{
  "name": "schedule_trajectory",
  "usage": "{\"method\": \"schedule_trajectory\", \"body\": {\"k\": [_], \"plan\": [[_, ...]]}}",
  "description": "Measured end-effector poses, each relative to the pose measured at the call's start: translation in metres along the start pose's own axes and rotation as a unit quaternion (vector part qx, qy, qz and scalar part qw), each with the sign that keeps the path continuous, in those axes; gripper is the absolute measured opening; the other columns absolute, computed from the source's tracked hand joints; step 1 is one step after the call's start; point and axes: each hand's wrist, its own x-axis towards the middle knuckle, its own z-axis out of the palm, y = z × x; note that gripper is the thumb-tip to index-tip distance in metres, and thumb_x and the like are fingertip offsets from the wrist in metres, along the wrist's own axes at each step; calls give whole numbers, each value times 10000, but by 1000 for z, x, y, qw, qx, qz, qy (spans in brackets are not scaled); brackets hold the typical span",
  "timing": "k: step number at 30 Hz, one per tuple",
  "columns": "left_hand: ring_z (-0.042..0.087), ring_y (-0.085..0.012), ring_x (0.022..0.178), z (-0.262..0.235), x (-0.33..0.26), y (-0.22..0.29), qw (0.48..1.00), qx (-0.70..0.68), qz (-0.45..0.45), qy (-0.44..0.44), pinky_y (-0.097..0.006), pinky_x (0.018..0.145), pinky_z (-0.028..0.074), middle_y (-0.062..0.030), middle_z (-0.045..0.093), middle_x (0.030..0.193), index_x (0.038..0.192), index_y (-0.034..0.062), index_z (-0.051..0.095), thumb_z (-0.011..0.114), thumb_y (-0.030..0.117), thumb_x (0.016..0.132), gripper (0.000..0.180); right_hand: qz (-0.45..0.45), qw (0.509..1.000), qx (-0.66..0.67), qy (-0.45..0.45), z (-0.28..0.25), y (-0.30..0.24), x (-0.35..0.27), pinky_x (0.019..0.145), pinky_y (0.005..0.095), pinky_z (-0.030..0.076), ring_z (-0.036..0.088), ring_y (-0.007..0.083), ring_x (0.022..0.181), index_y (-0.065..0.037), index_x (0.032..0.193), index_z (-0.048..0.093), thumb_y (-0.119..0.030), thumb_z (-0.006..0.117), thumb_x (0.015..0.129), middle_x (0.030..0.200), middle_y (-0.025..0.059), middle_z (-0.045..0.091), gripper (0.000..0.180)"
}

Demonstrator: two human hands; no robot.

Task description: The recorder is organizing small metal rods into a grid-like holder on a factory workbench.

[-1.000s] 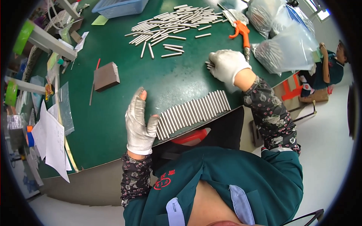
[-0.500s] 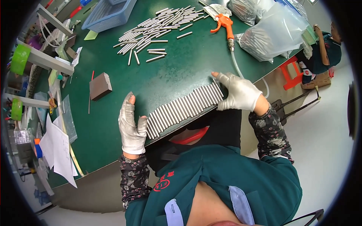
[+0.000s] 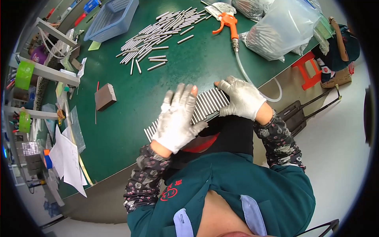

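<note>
A slanting row of short metal rods [image 3: 209, 104] lies side by side along the near edge of the green table. My left hand [image 3: 176, 122], in a white glove with bare fingertips, is spread flat over the left-middle part of the row and hides several rods there. At the row's right end is my right hand [image 3: 242, 98], gloved the same way, its fingers stretched past the far ends of the rods and its thumb apart near the table edge. Farther off, a loose pile of similar metal rods [image 3: 162, 34] lies scattered.
A brown block [image 3: 105, 97] sits to the left beside a thin red-and-dark stick. Behind the pile stands a blue basket [image 3: 112, 21]. An orange air gun [image 3: 228, 25] with a clear hose [image 3: 242, 69] lies back right, beside plastic bags of rods [image 3: 272, 37]. Papers [image 3: 67, 158] hang at left.
My left hand has moved from the row's left end to the right, onto the rods. My right hand stays at the right end, shifted slightly left in view.
</note>
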Motion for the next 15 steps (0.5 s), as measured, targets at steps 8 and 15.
{"method": "schedule_trajectory", "body": {"k": [8, 15], "plan": [[351, -344, 1304, 32, 8, 10, 1000, -14, -3, 22, -527, 1082, 219, -187, 430, 1346, 1445, 23, 183, 741, 286, 691, 974, -27, 996, 50, 73, 6, 3, -11, 768, 408, 455, 558, 347, 870, -9, 1184, 554, -326, 744, 608, 898, 153, 564, 685], [335, -324, 1316, 15, 3, 33, 999, 39, -22, -31, -536, 1087, 196, -163, 420, 1363, 1302, 25, 446, 733, 341, 673, 760, -40, 989, 28, 143, 7, 1, -45, 814, 410, 458, 560, 322, 938, -35, 1082, 592, -187, 715, 624, 1005, 135, 590, 497]]}}
